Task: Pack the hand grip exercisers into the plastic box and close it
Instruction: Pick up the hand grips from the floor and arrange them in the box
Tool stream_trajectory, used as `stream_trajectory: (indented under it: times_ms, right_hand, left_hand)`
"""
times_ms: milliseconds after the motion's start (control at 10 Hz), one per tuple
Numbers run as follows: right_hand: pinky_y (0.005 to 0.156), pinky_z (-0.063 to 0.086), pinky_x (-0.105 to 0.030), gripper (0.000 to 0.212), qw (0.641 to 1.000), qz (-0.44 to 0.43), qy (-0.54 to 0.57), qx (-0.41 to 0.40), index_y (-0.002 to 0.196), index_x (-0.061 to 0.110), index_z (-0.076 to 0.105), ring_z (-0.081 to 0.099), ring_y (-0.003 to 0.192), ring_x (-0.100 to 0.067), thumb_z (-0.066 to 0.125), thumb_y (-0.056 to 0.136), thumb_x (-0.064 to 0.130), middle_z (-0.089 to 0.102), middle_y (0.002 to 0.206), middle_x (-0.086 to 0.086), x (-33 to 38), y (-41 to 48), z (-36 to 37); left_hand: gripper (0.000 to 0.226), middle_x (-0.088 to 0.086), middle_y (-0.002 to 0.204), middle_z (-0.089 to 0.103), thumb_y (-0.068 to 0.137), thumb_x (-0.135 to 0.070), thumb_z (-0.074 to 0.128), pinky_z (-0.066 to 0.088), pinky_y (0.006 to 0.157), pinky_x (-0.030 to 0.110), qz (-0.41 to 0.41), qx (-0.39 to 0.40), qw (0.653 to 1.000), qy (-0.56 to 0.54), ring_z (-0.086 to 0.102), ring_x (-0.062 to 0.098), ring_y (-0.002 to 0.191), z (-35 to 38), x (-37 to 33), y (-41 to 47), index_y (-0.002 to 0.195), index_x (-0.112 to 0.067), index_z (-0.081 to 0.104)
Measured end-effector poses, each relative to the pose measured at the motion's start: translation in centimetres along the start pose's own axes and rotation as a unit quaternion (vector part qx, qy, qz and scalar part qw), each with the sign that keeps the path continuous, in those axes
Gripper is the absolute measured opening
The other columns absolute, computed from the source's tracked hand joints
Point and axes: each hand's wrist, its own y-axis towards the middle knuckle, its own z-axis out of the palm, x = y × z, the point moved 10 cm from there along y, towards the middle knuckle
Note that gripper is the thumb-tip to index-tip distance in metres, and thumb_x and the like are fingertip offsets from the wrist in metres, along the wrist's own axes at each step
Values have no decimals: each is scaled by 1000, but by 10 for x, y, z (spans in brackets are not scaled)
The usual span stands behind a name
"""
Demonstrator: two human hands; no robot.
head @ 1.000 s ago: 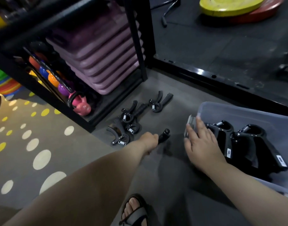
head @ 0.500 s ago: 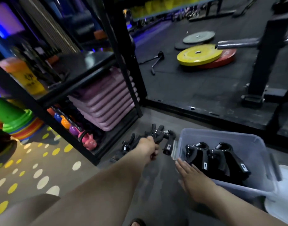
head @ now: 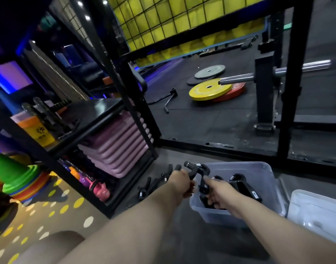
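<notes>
Left hand (head: 182,182): you had it closed around one grip exerciser (head: 198,173), over the box (head: 239,218) rim.
Right hand (head: 219,193): loosely curled on the exerciser's lower handle.
Handling: probably stiff and light; hold the handles.
Floor (head: 182,235): more exercisers (head: 150,187) waited.

Translucent, smooth plastic box (head: 239,216), glossy black plastic grip exercisers (head: 245,185) inside it, one beside it with a shiny metal spring (head: 198,165), matt grey floor (head: 191,242) beneath the box.
</notes>
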Motion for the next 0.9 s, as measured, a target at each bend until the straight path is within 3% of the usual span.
stream_trajectory:
  times_ms: [100,200,300,400,500,600,700,800,900]
  right_hand:
    - [41,29,-21,37,993,3,-111,-31,83,16,60,45,43,-15,46,97,47,52,57,-2,-7,4,-7]
    - [40,27,-21,26,992,5,-125,-11,84,19,63,45,47,-16,52,93,41,52,63,-4,-15,7,-3]
    - [44,34,-22,20,987,7,-150,-53,81,13,55,43,56,-17,47,96,24,49,68,-5,-17,19,-13]
    - [51,32,-26,20,960,12,-216,-176,84,7,51,44,59,-19,44,95,23,47,65,-4,-18,33,-56]
    - [65,36,-30,25,936,27,-241,-256,93,5,51,51,70,-26,42,95,28,54,75,-8,-19,34,-94]
    - [70,39,-33,23,929,26,-209,-304,100,0,55,49,82,-27,42,99,19,52,91,-17,-18,43,-113]
    - [57,36,-26,24,929,52,-237,-281,98,-1,56,48,71,-23,41,99,18,52,86,-15,-25,58,-106]
    - [56,32,-21,21,928,53,-247,-274,86,5,52,38,60,-11,41,100,16,44,72,-4,-30,72,-88]
    - [61,38,-22,20,929,99,-305,-184,104,-4,58,51,69,-14,41,98,6,49,80,-6,-36,79,-46]
  left_hand:
    - [41,5,62,58,106,-24,23,39,46,25,-18,25,999,23,53,18,52,20,8,-5,82,-10,53]
    - [44,7,67,60,105,-22,21,40,49,26,-22,38,999,28,54,19,54,30,22,5,83,-8,57]
    - [39,6,73,64,104,-19,25,43,46,22,-18,72,995,62,58,17,55,36,36,13,102,-3,60]
    - [30,8,93,69,101,-9,37,49,59,27,0,79,989,126,62,14,66,34,41,30,114,0,62]
    - [24,7,104,61,97,-6,39,48,81,36,26,20,976,213,58,21,87,20,41,56,105,-7,61]
    - [33,10,124,56,94,-11,40,46,94,34,91,13,951,296,57,32,111,30,44,79,121,-10,57]
    - [38,8,134,50,91,-11,40,42,105,40,138,25,930,339,49,32,125,50,56,93,127,-16,53]
    - [57,-1,161,18,88,-4,38,20,119,36,172,38,919,354,15,18,149,61,67,100,144,-17,40]
    - [65,-1,165,4,93,-6,36,7,120,31,187,48,903,383,1,13,151,60,79,110,155,-16,20]
